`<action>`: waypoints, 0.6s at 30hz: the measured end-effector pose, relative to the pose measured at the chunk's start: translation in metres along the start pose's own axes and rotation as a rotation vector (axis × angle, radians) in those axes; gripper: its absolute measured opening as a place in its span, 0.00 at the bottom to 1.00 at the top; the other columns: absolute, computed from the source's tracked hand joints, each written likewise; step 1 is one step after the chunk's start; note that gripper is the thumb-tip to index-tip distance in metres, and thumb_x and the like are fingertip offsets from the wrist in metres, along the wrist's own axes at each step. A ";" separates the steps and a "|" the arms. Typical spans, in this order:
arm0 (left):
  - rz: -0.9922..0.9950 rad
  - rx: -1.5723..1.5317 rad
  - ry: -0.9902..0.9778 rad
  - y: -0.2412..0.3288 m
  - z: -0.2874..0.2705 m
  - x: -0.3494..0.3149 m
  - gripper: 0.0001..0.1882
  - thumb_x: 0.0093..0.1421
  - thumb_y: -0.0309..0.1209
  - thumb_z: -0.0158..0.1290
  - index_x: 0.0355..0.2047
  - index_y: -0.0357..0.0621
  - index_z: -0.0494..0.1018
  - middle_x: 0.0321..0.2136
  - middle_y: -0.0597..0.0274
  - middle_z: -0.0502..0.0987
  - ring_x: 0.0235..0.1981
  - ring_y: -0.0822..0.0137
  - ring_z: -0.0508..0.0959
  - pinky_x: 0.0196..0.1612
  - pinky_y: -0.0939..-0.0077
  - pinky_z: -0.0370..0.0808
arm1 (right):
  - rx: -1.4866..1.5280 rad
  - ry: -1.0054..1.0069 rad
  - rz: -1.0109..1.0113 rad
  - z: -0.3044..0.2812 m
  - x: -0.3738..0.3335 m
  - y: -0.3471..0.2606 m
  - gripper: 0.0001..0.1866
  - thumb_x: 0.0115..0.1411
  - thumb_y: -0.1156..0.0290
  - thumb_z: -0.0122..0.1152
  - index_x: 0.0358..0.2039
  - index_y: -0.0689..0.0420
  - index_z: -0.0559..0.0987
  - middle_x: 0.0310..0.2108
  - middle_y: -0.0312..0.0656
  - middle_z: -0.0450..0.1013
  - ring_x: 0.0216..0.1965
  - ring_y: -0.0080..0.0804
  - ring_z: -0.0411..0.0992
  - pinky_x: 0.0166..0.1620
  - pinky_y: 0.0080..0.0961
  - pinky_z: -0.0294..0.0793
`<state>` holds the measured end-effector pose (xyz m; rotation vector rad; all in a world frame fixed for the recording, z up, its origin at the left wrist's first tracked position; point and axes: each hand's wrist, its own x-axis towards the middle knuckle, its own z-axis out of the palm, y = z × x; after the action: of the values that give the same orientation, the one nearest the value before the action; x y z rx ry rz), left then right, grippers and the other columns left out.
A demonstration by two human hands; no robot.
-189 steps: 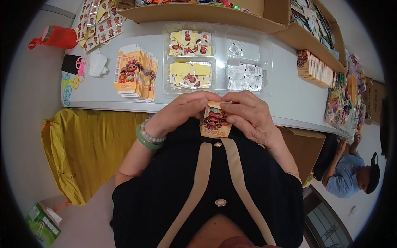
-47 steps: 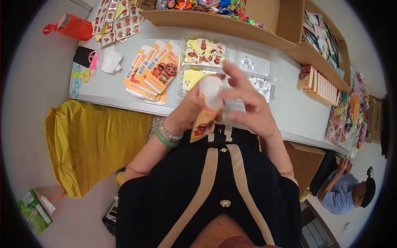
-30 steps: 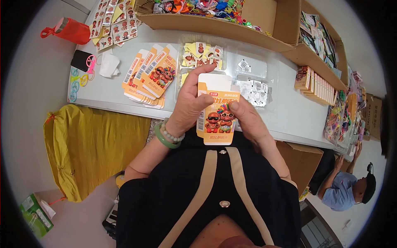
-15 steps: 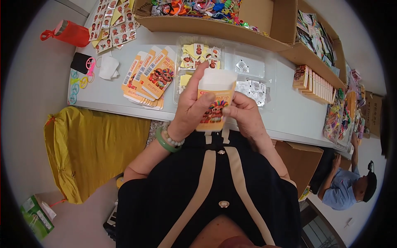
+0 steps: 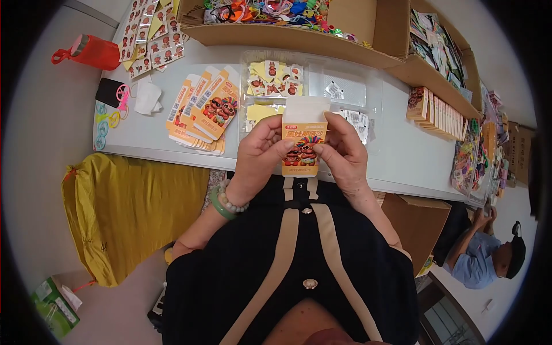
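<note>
Hands pinch a small orange-and-white printed cardboard carton (image 5: pixel 303 144) upright above the grey table's (image 5: pixel 397 155) near edge — left hand (image 5: pixel 261 152) and right hand (image 5: pixel 342 152) both closed on its side edges. Light, thin, easily creased; best held by those edges. Half a second earlier it sat slightly higher and tilted.

Red jug (image 5: pixel 92 52), yellow sack (image 5: pixel 135 213), cardboard boxes (image 5: pixel 397 34)
</note>
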<state>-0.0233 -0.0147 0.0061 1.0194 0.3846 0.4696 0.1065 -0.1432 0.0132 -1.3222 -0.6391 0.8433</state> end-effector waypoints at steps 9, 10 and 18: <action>-0.031 0.428 -0.202 0.001 -0.014 -0.003 0.18 0.58 0.20 0.50 0.50 0.36 0.65 0.40 0.60 0.72 0.40 0.74 0.73 0.42 0.82 0.72 | -0.069 -0.217 0.177 -0.030 0.005 -0.004 0.13 0.50 0.84 0.60 0.36 0.60 0.70 0.36 0.37 0.68 0.38 0.22 0.70 0.42 0.18 0.71; -0.117 0.446 -0.351 0.002 -0.017 0.000 0.17 0.58 0.20 0.50 0.49 0.36 0.66 0.42 0.59 0.71 0.38 0.75 0.73 0.42 0.83 0.71 | -0.205 -0.311 0.178 -0.033 0.005 -0.004 0.13 0.49 0.84 0.61 0.35 0.60 0.70 0.36 0.37 0.68 0.38 0.21 0.69 0.42 0.18 0.71; 0.207 0.367 -0.146 -0.015 0.006 -0.003 0.19 0.57 0.18 0.49 0.50 0.38 0.66 0.32 0.65 0.69 0.30 0.75 0.69 0.34 0.84 0.68 | 0.128 -0.046 0.180 -0.019 0.009 -0.016 0.17 0.46 0.84 0.63 0.40 0.62 0.76 0.42 0.41 0.70 0.45 0.29 0.69 0.46 0.22 0.69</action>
<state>-0.0198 -0.0269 -0.0036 1.4504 0.2391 0.5171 0.1297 -0.1474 0.0253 -1.2601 -0.4978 1.0464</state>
